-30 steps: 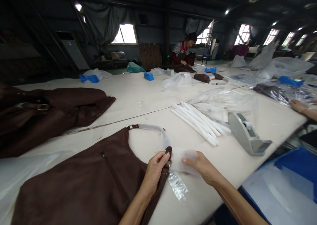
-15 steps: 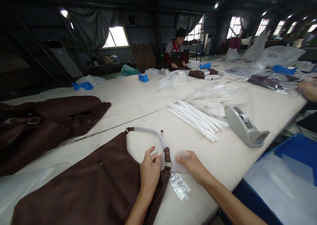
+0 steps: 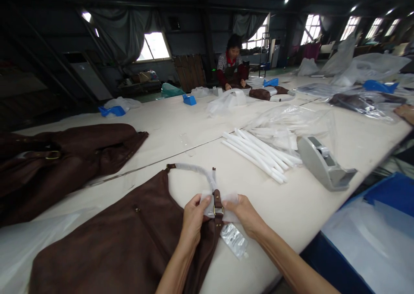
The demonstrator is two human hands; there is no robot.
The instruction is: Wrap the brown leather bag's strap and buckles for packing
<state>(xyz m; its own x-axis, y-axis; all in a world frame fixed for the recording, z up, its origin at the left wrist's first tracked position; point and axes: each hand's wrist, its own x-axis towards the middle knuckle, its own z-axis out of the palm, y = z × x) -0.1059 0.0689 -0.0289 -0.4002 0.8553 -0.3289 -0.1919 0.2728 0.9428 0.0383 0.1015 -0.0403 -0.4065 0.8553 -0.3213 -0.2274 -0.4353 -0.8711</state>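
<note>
A dark brown handbag [image 3: 106, 238] lies on the table in front of me. Its strap [image 3: 194, 169], wrapped in white material, curves up to a brown leather tab with a brass buckle [image 3: 218, 210]. A thin translucent white sheet [image 3: 230, 197] passes behind the buckle and shows on both sides of it. My left hand [image 3: 196, 218] pinches the sheet's left end between thumb and fingers. On the other side, my right hand [image 3: 244, 212] pinches its right end. Just below the buckle lies a small clear plastic packet [image 3: 234, 241], its contents unclear.
White tubes [image 3: 255, 153] lie beyond my hands, beside a grey tape dispenser [image 3: 325, 164]. Another brown bag [image 3: 71, 160] rests at left. A blue bin [image 3: 384, 194] stands below the table's right edge. Across the table a co-worker [image 3: 231, 67] handles a brown item.
My left hand has closed on the sheet's left end, which now shows left of the buckle. My right hand has moved slightly left, nearer the buckle.
</note>
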